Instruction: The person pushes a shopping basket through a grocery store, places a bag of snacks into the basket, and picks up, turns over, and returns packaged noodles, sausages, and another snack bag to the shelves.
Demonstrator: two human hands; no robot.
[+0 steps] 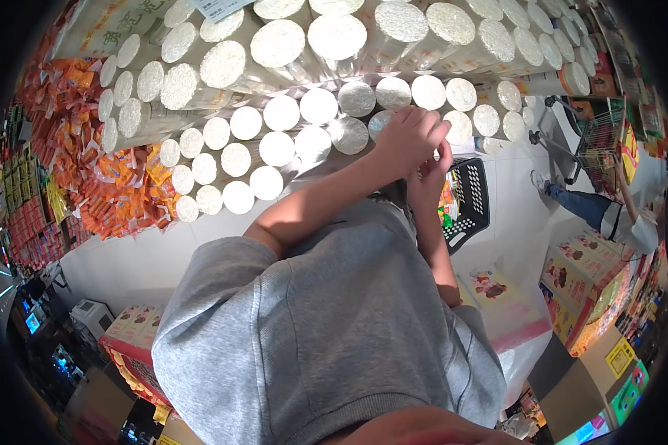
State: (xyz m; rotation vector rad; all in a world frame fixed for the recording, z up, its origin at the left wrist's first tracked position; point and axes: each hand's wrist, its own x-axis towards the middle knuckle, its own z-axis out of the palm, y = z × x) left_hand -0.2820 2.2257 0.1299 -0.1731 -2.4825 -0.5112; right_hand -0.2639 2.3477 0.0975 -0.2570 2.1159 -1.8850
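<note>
My left hand (410, 137) reaches across in front of the stacked cylindrical packs, its fingers curled. Just below it is my right hand (429, 176), with bent fingers raised close to the left one. The hands nearly meet, and whatever lies between their fingers is hidden or too small to make out. Behind them, the packs (355, 99) show pale round ends and look like bundles of dried noodles in clear wrap. A black basket (470, 194) with colourful packets in it is beside my right forearm; I cannot tell whether it hangs or stands.
Orange snack packets (100, 148) are heaped at the left. On the right, another person (608, 215) stands by a shopping cart (600, 141). Printed cartons (583, 274) are stacked at the lower right. A blue-white card (219, 7) lies atop the packs.
</note>
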